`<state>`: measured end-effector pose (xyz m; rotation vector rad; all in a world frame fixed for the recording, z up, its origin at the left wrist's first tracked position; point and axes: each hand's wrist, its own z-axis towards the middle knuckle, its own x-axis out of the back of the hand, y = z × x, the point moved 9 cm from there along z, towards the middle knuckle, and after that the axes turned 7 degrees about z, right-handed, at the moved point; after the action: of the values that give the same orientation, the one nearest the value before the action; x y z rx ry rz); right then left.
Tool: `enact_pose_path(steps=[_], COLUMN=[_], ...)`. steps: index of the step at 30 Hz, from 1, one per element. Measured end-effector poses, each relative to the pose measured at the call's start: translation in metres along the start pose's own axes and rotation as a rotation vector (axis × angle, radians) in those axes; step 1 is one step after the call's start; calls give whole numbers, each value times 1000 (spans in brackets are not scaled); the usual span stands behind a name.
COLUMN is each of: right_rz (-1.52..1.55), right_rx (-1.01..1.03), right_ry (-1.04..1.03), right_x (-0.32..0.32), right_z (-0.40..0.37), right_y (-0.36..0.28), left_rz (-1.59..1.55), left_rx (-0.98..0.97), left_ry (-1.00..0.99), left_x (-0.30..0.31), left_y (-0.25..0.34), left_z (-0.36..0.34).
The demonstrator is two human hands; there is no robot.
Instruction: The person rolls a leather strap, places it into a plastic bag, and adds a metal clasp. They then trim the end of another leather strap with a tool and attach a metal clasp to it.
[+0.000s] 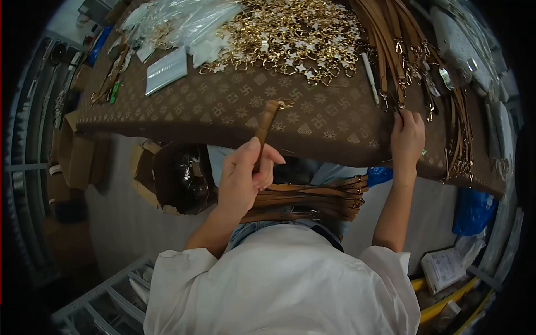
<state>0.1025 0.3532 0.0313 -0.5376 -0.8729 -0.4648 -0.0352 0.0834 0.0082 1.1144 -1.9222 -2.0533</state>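
Observation:
A brown leather strap [267,120] with gold-coloured metal hardware [286,104] at its tip is pinched in my left hand [244,170], raised in front of the table's near edge. My right hand [408,139] reaches to the table edge on the right, fingertips pressed together beside the metal clasps of a bundle of brown straps [391,44]. What lies between those fingertips is too small to make out. More brown leather straps [312,200] lie across my lap. A large heap of gold clasps and rings with white flower-like pieces [296,39] covers the table's far middle.
The table wears a brown patterned cloth [223,100]. On it are clear plastic bags [184,22], a white packet [167,71], a white pen [370,78] and a green tool [115,92]. More straps [460,134] hang at the right. A box lined with dark plastic [184,176] stands below.

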Motion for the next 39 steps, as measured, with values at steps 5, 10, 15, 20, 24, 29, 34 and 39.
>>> enact_pose_path(steps=[5, 10, 15, 20, 24, 29, 34, 39], right_rz=[393, 947, 825, 761, 725, 719, 716, 676], right_rx=[-205, -196, 250, 392, 435, 449, 468, 483], right_ry=[100, -94, -249, -218, -181, -168, -143, -140], right_x=[21, 30, 50, 53, 58, 59, 59, 61], right_z=[-8, -33, -52, -63, -65, -68, -71, -73], right_y=[6, -63, -146, -160, -160, -160, -161, -161], left_rz=[216, 279, 299, 358, 358, 327, 315, 264], left_rx=[80, 150, 169, 161, 158, 155, 150, 165], left_ry=[44, -44, -60, -73, -89, -96, -111, -121], left_x=[-17, -34, -36, -38, -39, -42, -42, -42], left_y=[5, 4, 3, 5, 4, 6, 6, 4], left_z=[-8, -17, -22, -25, -25, -26, -28, -29])
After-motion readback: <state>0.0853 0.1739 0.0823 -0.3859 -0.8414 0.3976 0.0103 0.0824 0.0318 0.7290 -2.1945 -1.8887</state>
